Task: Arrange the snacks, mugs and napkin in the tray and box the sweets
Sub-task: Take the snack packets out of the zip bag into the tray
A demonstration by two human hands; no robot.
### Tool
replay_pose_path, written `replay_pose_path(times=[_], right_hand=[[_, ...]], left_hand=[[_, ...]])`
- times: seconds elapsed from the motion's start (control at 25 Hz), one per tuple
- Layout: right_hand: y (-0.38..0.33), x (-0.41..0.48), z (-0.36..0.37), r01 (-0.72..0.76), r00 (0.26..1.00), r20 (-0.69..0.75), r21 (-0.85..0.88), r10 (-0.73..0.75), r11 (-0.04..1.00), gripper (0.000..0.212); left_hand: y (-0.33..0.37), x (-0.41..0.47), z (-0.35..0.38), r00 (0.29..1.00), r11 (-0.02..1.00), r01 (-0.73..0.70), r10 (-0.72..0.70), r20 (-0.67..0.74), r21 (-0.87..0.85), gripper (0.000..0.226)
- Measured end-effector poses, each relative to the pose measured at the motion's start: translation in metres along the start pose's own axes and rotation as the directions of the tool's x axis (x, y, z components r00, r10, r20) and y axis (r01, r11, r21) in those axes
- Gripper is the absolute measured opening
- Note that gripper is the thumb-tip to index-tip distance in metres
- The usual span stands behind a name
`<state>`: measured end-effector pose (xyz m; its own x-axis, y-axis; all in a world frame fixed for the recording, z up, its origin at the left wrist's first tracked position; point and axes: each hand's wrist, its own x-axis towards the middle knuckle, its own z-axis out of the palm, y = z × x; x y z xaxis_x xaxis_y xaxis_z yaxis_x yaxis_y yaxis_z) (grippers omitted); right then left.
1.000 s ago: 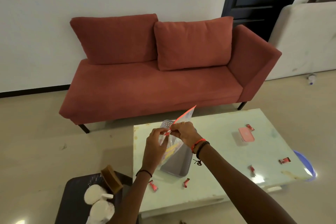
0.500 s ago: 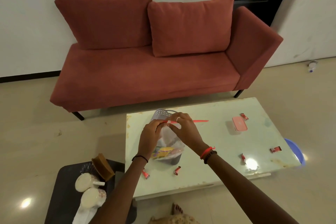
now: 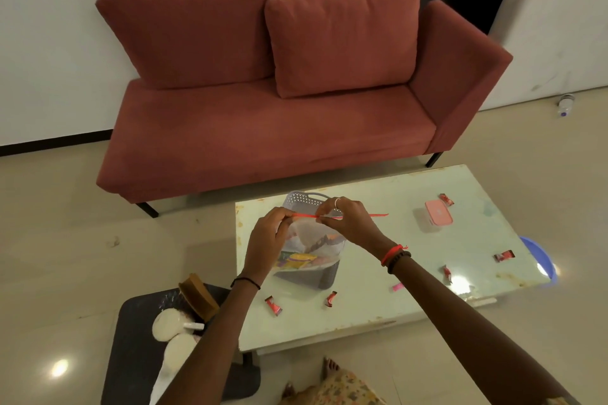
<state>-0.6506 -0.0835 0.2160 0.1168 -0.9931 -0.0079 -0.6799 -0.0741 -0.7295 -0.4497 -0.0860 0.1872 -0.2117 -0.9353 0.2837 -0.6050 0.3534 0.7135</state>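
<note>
A clear zip bag of snacks (image 3: 307,253) with a red seal strip hangs over the grey tray (image 3: 304,199) on the pale table (image 3: 378,312). My left hand (image 3: 266,240) pinches the strip's left end and my right hand (image 3: 348,220) pinches it near the middle, both holding the bag up. Several red-wrapped sweets lie loose on the table, such as one sweet (image 3: 273,305) near the front and another sweet (image 3: 503,256) at the right. A pink-lidded box (image 3: 437,212) sits shut at the far right. Two white mugs (image 3: 171,329) rest on a dark stool (image 3: 138,355) at the lower left.
A red sofa (image 3: 279,128) stands behind the table. A brown object (image 3: 199,296) sits on the stool beside the mugs. A blue basin (image 3: 539,256) shows past the table's right edge. My foot (image 3: 329,368) is on the floor below the table's front edge.
Both hands have lowered the bag over the tray and drawn its red strip out level; the head view has tilted down.
</note>
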Motion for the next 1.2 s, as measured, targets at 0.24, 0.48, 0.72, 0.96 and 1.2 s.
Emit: replay_pose_path(times=[0.24,0.48,0.72,0.96,1.2], right_hand=[[0.026,0.006,-0.024,-0.033,0.999,-0.017,-0.064,0.032,0.997,0.017],[0.052,0.004,-0.044,-0.027,0.999,-0.031,-0.113,0.024,0.993,0.012],[0.069,0.004,-0.063,-0.082,0.989,0.106,-0.216,0.107,0.973,0.019],[0.021,0.025,-0.051,0.044,0.979,0.202,-0.025,-0.038,0.999,0.023],[-0.001,0.043,-0.046,0.064,0.970,0.225,0.115,-0.089,0.991,0.019]], left_hand=[[-0.003,0.021,-0.024,0.995,0.998,-0.019,0.012,-0.102,-0.064,0.011],[-0.001,0.035,-0.043,0.981,0.988,-0.020,-0.010,-0.192,-0.151,0.011],[-0.001,0.037,-0.041,0.975,0.980,0.028,-0.070,-0.209,-0.199,0.012],[0.008,0.046,-0.036,0.980,0.971,0.034,-0.078,-0.180,-0.237,0.011],[0.008,0.050,-0.033,0.992,0.965,0.060,-0.086,-0.093,-0.256,0.011]])
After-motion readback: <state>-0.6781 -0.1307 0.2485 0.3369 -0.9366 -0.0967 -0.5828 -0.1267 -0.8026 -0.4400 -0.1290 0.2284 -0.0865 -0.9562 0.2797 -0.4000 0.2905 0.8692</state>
